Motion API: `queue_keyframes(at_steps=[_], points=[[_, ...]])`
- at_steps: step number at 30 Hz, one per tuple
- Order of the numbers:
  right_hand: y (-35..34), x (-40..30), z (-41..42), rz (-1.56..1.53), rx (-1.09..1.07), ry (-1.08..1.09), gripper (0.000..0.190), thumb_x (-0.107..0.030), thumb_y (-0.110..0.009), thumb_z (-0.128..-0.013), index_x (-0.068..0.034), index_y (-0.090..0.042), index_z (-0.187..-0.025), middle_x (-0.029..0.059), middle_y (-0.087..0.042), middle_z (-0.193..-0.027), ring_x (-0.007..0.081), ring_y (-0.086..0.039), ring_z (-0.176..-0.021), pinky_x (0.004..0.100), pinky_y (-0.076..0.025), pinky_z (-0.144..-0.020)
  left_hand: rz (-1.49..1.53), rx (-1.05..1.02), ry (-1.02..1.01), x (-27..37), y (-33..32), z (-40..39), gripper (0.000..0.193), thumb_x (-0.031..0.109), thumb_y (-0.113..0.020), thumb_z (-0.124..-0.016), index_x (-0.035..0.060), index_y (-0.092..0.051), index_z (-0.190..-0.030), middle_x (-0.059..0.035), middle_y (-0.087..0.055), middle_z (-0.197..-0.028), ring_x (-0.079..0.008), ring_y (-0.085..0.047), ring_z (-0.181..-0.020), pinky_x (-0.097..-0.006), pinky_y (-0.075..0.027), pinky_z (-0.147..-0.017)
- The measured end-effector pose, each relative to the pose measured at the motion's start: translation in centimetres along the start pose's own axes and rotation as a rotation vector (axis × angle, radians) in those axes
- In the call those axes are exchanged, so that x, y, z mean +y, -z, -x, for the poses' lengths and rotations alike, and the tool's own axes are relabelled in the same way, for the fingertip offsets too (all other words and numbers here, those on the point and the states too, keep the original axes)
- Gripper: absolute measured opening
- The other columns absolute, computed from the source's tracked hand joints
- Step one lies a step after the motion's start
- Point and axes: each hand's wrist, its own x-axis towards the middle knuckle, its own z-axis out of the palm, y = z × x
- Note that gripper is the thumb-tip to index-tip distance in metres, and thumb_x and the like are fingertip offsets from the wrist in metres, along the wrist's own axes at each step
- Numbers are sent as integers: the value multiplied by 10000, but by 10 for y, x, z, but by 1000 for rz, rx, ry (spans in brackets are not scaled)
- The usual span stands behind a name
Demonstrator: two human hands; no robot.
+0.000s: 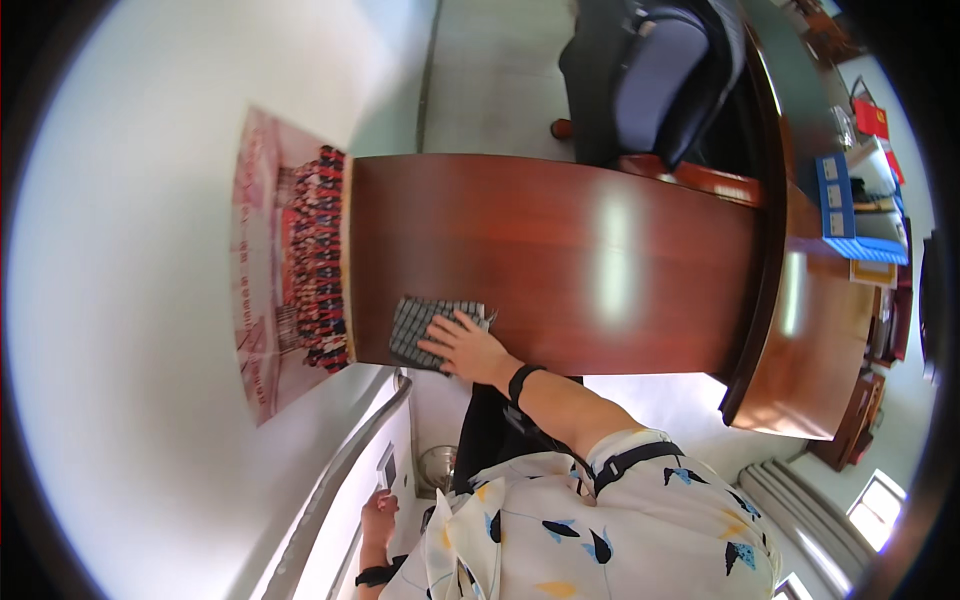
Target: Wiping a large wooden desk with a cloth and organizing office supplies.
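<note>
My right hand (472, 354) lies palm down with spread fingers on a folded dark checked cloth (414, 330). It presses the cloth onto the reddish-brown wooden top (540, 247) of a desk, close to its near left corner. One corner of the cloth shows frayed threads. Away from the desk, my left hand (380, 516) hangs low at my left side, fingers curled, with nothing visible in it. Beside it is a small plate (386, 466) on a pale surface. Both wrists wear black bands.
A long group photo print (315, 262) stands against the wall at the desk's left end. Across the desk is a black padded chair (660, 82). To the right, a higher wooden counter (810, 360) bears a blue file holder (836, 195). A shiny metal bin (437, 466) sits low left.
</note>
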Motion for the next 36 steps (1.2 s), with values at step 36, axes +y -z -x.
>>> queue_keyframes(at_steps=[36], points=[[200,98,585,204,750,-1179,462,-145,-694,-760,-158,-599,-1212,93,-610,-1157,326,-490,-1166,487,-365,-1012,-597,-141,-488,223,-184,100,369,192,-635,-846,-43,-648,-1130,-124,-701,-827,-179,-692,-707,-289,-513,-608]])
